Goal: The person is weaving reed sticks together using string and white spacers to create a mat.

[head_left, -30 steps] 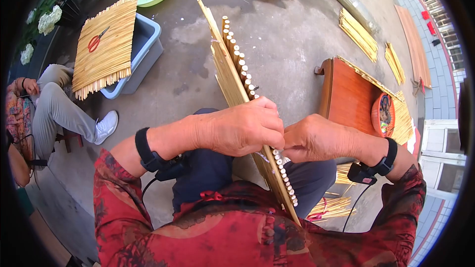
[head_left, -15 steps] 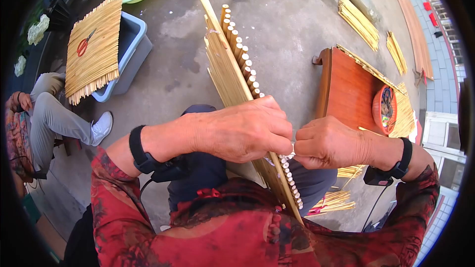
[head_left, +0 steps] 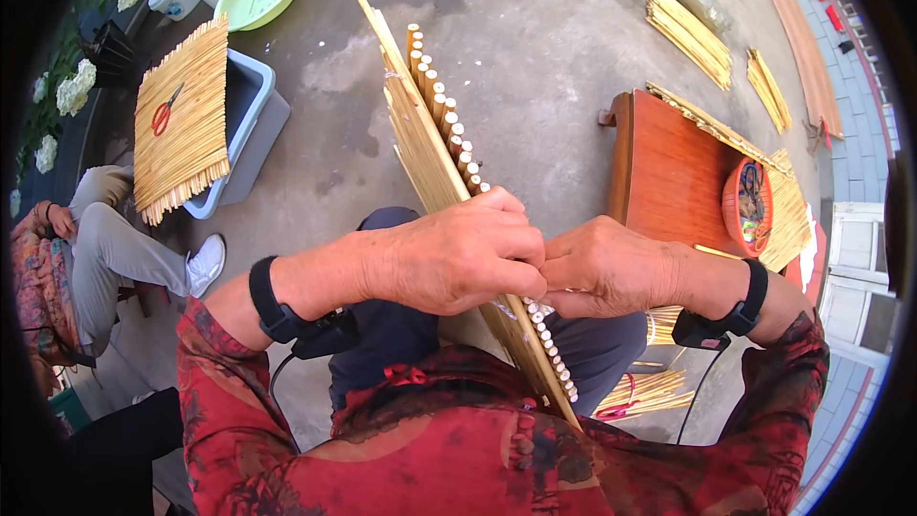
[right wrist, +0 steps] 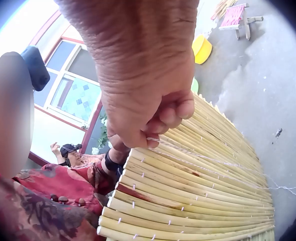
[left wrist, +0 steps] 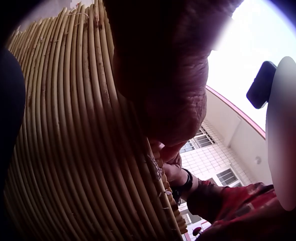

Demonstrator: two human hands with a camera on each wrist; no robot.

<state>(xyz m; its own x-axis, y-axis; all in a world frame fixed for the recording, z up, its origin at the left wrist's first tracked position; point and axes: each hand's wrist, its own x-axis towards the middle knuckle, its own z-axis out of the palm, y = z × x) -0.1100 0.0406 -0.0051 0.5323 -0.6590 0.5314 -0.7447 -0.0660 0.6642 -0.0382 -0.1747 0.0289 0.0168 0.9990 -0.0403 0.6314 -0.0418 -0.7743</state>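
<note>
A mat of straight pale stalks (head_left: 420,155), bound with white thread, stands on edge across the person's lap. My left hand (head_left: 457,256) is curled over its upper edge and grips the mat there. My right hand (head_left: 611,268) meets it just to the right, over the row of cut stalk ends. In the right wrist view, the right thumb and forefinger pinch a white thread (right wrist: 228,163) that trails across the mat. Small white stitches run over the stalks. The left fingertips are hidden behind the hand in the left wrist view.
Right of the knees stands a wooden table (head_left: 669,167) with a red basket (head_left: 745,205). Stalk bundles (head_left: 688,33) lie on the floor. At left, another mat (head_left: 181,119) with scissors (head_left: 166,111) rests on a blue tub (head_left: 258,134); a seated person's leg (head_left: 124,244) is nearby.
Half a second ago the right hand had drawn away to the right, apart from the left. Now it is back against the left hand. The mat stays across the lap.
</note>
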